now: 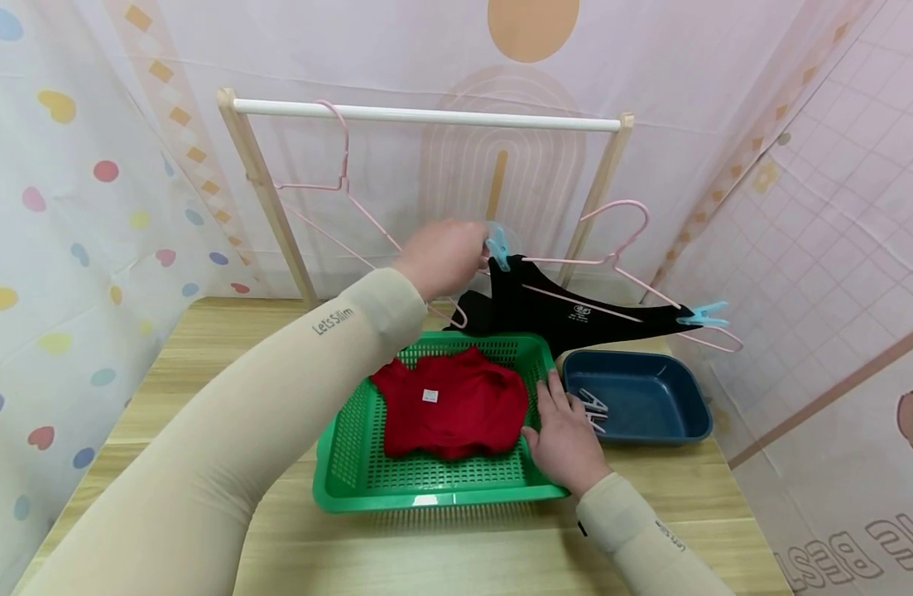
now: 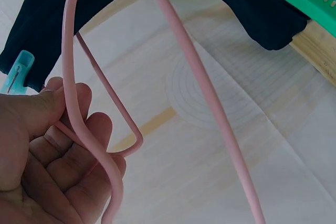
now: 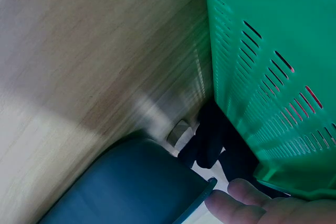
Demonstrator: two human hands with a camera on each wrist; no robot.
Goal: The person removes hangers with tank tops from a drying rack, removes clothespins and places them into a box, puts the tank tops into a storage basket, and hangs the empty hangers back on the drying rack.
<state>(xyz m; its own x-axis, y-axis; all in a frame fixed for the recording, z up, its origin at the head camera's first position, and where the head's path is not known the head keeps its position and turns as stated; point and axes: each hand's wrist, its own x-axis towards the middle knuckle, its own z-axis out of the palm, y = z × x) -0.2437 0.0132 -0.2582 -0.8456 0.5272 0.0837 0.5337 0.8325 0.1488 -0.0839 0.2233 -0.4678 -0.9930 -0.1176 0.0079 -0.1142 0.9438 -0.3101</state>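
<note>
My left hand pinches the left end of a pink hanger, beside a light blue clothespin. This clip and another blue clothespin fasten a black garment with a small pale print to the hanger. In the left wrist view, the thumb and fingers meet on the hanger's wire. With fingers extended, my right hand rests at the right rim of a green basket, near a blue bin. Inside the basket lies a red garment with a white label.
Loose pale clothespins lie in the blue bin, right of the basket. A wooden rack with a white rod stands behind. Another pink hanger hangs from its left part. Patterned curtains surround the wooden table.
</note>
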